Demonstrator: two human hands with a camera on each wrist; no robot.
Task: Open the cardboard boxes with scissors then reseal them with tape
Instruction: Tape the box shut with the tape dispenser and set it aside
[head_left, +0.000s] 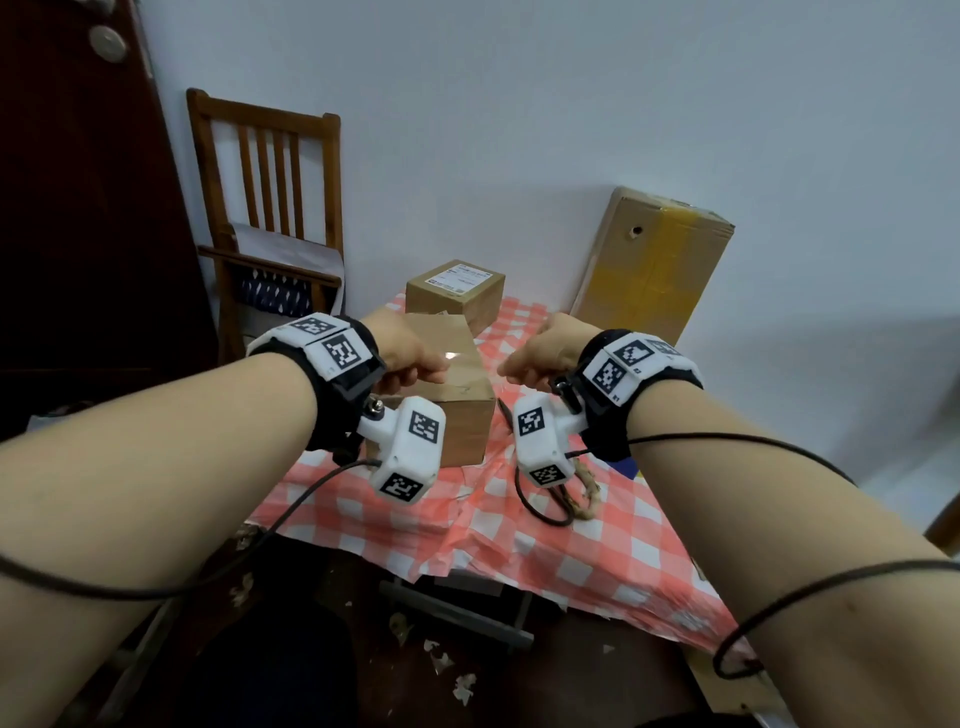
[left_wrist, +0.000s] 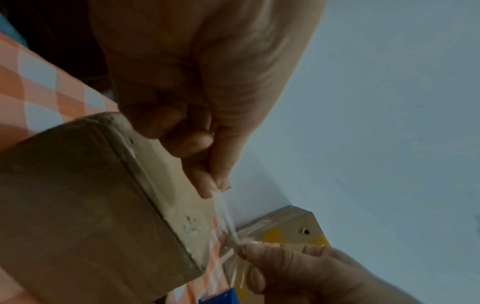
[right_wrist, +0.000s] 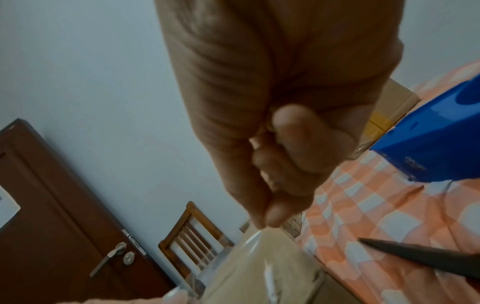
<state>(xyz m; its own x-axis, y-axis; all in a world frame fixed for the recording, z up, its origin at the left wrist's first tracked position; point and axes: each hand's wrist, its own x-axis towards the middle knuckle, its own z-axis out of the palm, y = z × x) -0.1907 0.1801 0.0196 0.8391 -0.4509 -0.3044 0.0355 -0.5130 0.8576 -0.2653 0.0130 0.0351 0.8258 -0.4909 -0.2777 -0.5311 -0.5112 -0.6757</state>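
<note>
Overhead, clear tape between 2 pinching hands

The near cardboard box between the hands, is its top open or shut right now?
Shut. The near box shows a flat, closed top, while left hand and right hand pinch a clear tape strip stretched between them above it.

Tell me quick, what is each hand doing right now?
Left hand: fingers curled, pinching one end of a clear tape strip above the cardboard box.
Right hand: fingers curled, pinching the strip's other end.
</note>
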